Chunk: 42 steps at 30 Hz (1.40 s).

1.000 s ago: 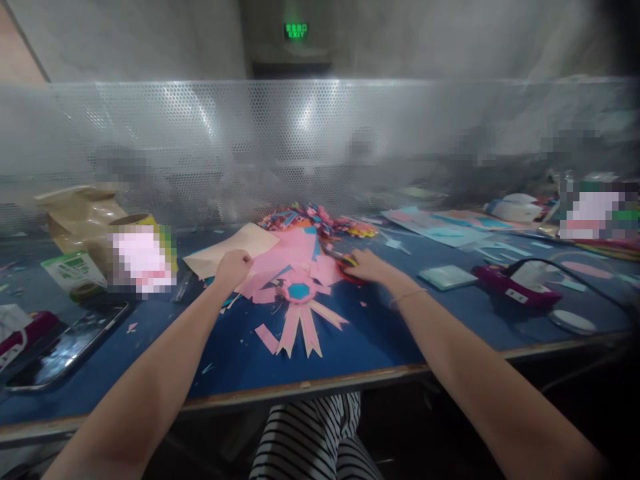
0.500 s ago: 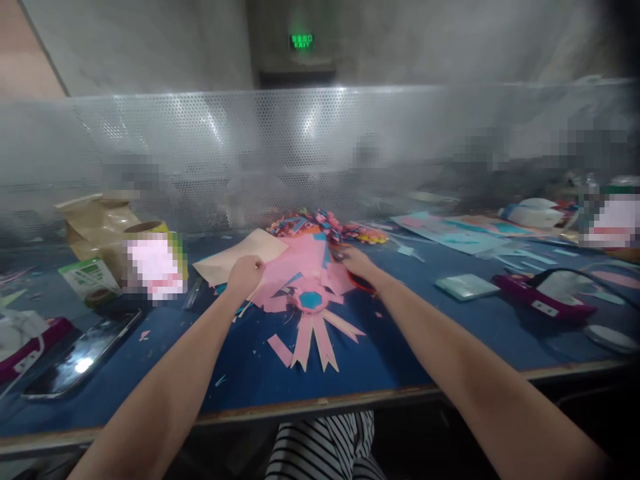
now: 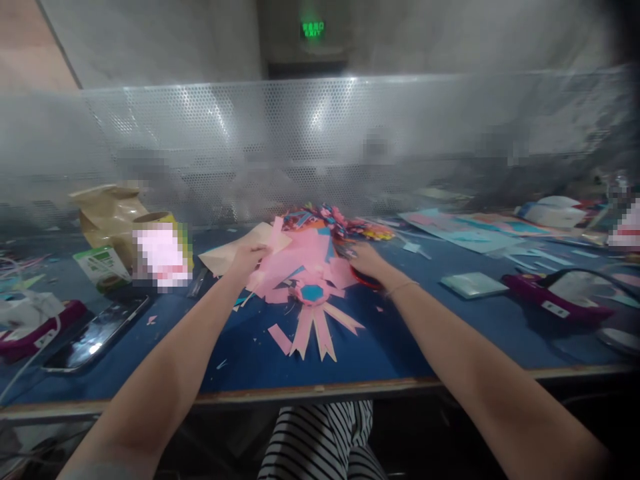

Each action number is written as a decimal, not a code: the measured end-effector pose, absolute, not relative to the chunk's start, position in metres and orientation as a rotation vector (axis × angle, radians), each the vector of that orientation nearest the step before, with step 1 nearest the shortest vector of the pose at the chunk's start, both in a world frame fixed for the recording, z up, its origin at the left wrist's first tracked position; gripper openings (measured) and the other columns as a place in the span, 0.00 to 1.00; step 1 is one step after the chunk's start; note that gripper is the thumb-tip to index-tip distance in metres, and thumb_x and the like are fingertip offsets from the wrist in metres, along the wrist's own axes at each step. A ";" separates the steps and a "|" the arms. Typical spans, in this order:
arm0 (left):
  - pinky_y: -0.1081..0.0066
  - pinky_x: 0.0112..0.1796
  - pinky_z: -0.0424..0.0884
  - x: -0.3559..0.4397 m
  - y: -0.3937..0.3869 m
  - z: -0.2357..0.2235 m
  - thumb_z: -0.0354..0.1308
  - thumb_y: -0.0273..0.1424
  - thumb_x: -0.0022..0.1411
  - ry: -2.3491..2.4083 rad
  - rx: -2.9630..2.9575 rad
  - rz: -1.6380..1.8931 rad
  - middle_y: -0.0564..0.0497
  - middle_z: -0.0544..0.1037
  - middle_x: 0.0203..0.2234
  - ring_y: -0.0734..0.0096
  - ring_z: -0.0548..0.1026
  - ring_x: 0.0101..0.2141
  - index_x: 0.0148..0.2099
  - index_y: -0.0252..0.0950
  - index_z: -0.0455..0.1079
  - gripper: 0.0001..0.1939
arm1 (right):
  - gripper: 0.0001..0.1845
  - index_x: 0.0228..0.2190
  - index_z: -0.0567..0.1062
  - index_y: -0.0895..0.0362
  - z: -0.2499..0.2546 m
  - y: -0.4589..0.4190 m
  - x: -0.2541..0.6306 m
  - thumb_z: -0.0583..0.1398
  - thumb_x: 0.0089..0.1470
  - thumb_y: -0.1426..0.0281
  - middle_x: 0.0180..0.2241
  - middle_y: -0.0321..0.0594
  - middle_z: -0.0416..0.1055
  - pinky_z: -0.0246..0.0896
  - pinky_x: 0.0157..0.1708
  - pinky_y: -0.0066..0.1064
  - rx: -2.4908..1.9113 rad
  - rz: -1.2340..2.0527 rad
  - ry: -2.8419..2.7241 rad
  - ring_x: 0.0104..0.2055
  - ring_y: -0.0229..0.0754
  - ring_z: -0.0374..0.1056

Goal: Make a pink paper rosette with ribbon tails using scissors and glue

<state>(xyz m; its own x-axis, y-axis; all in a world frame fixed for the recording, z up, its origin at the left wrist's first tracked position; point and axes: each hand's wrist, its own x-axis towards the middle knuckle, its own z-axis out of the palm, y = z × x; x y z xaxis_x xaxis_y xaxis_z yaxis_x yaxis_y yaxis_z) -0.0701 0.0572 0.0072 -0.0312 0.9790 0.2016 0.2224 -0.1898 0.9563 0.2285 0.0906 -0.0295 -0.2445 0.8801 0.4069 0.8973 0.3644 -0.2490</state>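
My left hand (image 3: 249,260) is closed with its fingers pinched on a pink paper strip (image 3: 277,232), which sticks up beyond them. Beneath that hand lies a cream paper sheet (image 3: 225,250). My right hand (image 3: 367,259) is curled at the right side of the pink paper sheets (image 3: 297,257), around what look like red-handled scissors (image 3: 366,280); its fingers are blurred and partly hidden. Between my forearms rests a pink paper rosette (image 3: 313,292) with a blue centre and notched paper tails (image 3: 325,333). A loose pink strip (image 3: 280,339) lies left of the tails.
Behind the sheets is a pile of colourful paper pieces (image 3: 320,217). A brown paper bag (image 3: 107,213), a tape roll (image 3: 155,219) and a phone (image 3: 97,333) are on the left. Light-blue sheets (image 3: 460,233), a pale square pad (image 3: 473,285) and a purple object (image 3: 555,297) are on the right.
A pink strip now stands up at my left hand's fingers, where none showed before. My right hand stays by the red handles. The whole view has shifted slightly.
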 end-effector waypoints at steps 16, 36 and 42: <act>0.80 0.18 0.56 -0.017 0.014 0.006 0.64 0.29 0.34 1.097 1.432 1.256 0.60 0.63 0.12 0.82 0.62 0.15 0.22 0.35 0.55 0.17 | 0.07 0.21 0.63 0.59 0.010 0.008 0.131 0.54 0.43 0.68 0.20 0.33 0.62 0.59 0.23 0.26 -1.066 0.637 -1.685 0.23 0.33 0.61; 0.73 0.29 0.67 -0.014 0.015 -0.005 0.62 0.35 0.40 0.943 1.623 1.071 0.55 0.68 0.16 0.76 0.69 0.23 0.21 0.31 0.67 0.11 | 0.04 0.17 0.60 0.58 0.000 0.020 0.137 0.53 0.37 0.75 0.16 0.29 0.59 0.60 0.23 0.23 -0.977 1.112 -1.510 0.22 0.31 0.63; 0.75 0.27 0.66 -0.012 0.011 0.001 0.63 0.34 0.37 1.002 1.592 1.092 0.57 0.64 0.14 0.79 0.66 0.20 0.18 0.31 0.64 0.12 | 0.02 0.19 0.61 0.58 0.004 0.021 0.141 0.52 0.39 0.75 0.18 0.30 0.60 0.59 0.22 0.23 -1.049 1.057 -1.555 0.22 0.31 0.63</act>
